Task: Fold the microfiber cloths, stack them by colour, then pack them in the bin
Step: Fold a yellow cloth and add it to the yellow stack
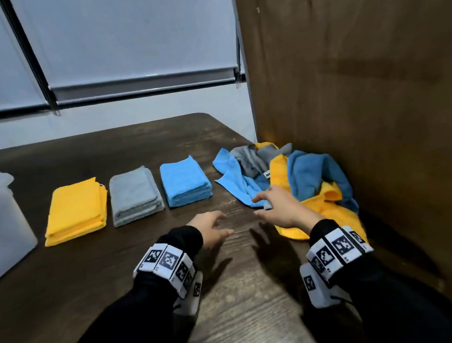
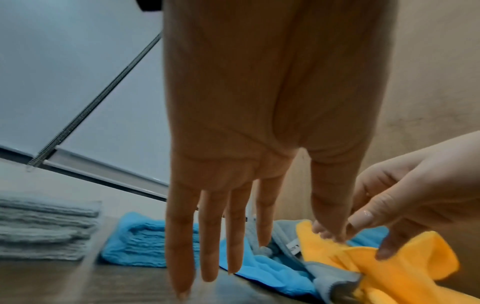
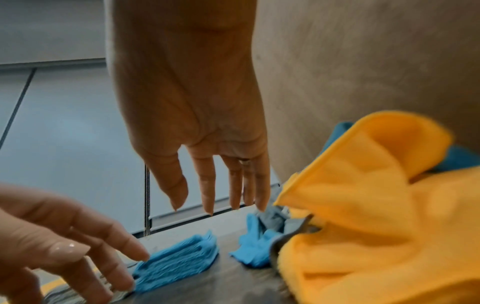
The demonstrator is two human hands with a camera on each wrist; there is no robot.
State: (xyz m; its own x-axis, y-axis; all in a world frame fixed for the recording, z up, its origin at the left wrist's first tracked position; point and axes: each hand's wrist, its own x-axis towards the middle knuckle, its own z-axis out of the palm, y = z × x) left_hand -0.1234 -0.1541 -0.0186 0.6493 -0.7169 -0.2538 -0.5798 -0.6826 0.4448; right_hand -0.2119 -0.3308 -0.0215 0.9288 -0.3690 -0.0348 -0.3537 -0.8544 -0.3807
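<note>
Both hands hovered empty, fingers spread: left hand (image 1: 211,227) over bare table (image 1: 119,282), right hand (image 1: 279,207) at the unfolded pile (image 1: 298,174) (beside the folded stacks). Recommended: lift one cloth by its corners.

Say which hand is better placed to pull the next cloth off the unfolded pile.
Right. The right hand already hangs open at the unfolded pile's near edge; the left hand is open over bare table.

Both arms fwd over worktop; left hand (image 1: 211,227) & right hand (image 1: 279,207) palms down, fingers loosely spread, nothing gripped.
</note>
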